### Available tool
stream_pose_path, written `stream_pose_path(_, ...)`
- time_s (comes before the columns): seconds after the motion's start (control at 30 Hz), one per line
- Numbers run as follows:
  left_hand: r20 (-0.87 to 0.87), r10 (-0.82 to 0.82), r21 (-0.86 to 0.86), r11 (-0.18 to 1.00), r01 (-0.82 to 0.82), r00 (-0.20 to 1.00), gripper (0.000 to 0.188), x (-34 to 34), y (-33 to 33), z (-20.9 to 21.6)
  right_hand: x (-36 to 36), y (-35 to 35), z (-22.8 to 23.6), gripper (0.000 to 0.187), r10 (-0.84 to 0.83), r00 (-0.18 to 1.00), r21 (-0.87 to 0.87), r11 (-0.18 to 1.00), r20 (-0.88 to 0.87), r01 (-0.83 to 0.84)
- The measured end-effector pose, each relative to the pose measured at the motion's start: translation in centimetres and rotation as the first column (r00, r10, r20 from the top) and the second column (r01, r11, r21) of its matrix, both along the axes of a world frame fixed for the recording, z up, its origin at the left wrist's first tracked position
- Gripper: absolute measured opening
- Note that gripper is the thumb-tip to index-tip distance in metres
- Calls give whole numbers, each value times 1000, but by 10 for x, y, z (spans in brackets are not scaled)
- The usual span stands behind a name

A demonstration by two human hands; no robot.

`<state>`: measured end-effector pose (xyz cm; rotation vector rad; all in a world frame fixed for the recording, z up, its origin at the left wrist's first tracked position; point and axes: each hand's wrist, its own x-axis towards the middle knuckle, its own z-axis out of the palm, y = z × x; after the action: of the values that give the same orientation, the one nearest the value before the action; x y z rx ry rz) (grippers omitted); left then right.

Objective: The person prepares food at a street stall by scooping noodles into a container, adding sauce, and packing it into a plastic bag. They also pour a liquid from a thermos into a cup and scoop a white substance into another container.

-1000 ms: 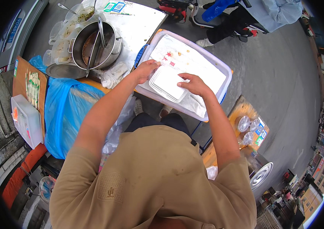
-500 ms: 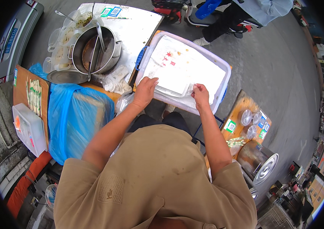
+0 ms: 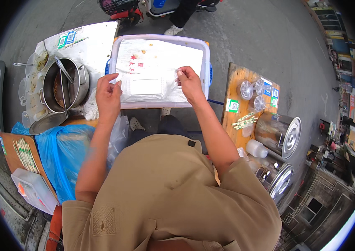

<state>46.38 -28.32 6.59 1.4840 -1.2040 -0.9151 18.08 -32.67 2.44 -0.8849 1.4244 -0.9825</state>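
A white lidded takeaway box lies in a shallow pale plastic tub, on a white cloth with red marks. Thin clear film of a plastic bag spreads around the box. My right hand pinches the bag's edge between thumb and fingertips, just above the cloth. At the tub's left side, my left hand has thumb and forefinger curled at the bag's other edge. The film between those fingers is hard to make out.
On the left table stand a steel pot with ladles and several plastic containers. Nearer are a blue plastic bag and wrapped chopsticks. To the right, a wooden board bears clear cups; metal canisters stand beside it.
The view has turned, so the tub now sits squarer and further left. My hands have spread apart, to either side of the box. The person beyond has moved mostly out of view.
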Motion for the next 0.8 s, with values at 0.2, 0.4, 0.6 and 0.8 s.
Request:
stream_pose_path(0.2, -85, -57, -32, 998, 54, 995, 21, 5, -26, 19, -2, -21, 22, 7, -75, 958, 53, 997, 275, 62)
stream_pose_path(0.4, -70, -142, 35, 989, 144, 987, 22, -8, -33, 16, -45, -20, 32, 17, -94, 953, 26, 996, 289, 90)
stream_pose_path(0.6, 19, -200, 106, 975, 197, 980, 14, -11, -19, 3, -225, 55, -108, 16, -321, 855, -18, 939, -409, 344)
stream_pose_path(0.8, -83, -72, 186, 979, 87, 994, 15, -6, -11, -3, -418, 160, -173, 36, -169, 355, 154, 675, -920, 722)
